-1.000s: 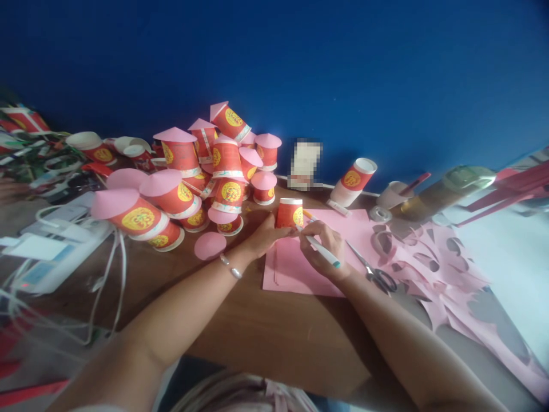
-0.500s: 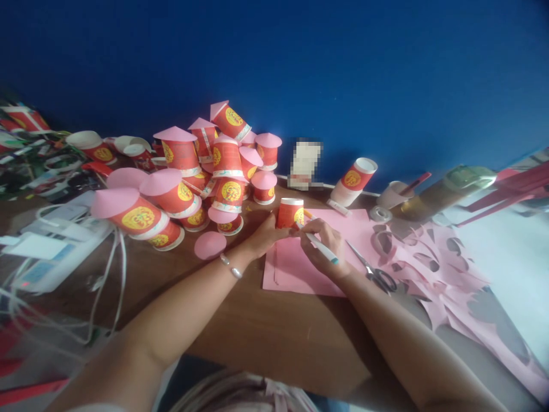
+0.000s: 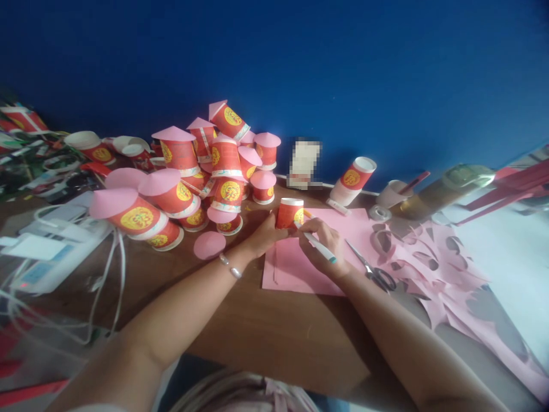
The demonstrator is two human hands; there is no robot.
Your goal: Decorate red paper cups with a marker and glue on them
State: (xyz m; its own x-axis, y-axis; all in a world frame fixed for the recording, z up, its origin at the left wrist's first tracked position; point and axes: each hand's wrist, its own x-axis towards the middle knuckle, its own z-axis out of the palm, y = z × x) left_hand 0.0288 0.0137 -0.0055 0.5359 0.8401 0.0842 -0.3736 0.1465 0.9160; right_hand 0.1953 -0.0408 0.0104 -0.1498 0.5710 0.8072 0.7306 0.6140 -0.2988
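My left hand point(image 3: 263, 236) is closed around the lower part of a red paper cup point(image 3: 290, 213) with a yellow emblem and a white top edge. In my right hand point(image 3: 322, 243) is a white marker pen point(image 3: 319, 247) with a teal end, its tip close to the cup's lower right side. The fingers hide the exact contact. Beneath my right hand lie pink paper sheets point(image 3: 291, 272), and a pencil point(image 3: 307, 213) shows behind the cup. Black-handled scissors point(image 3: 377, 276) rest right of my right hand.
Several red cups with pink cone tops point(image 3: 180, 151) are piled left of centre. Pink paper offcuts point(image 3: 437, 257) spread at right, near a tape roll point(image 3: 380, 214) and stacked cups point(image 3: 355, 178). A white power strip with cables point(image 3: 55, 246) lies at left; a pink disc point(image 3: 210, 245) is by my left wrist.
Almost nothing differs. My right hand and the marker have shifted very slightly to the left, while my left hand stays on the cup.
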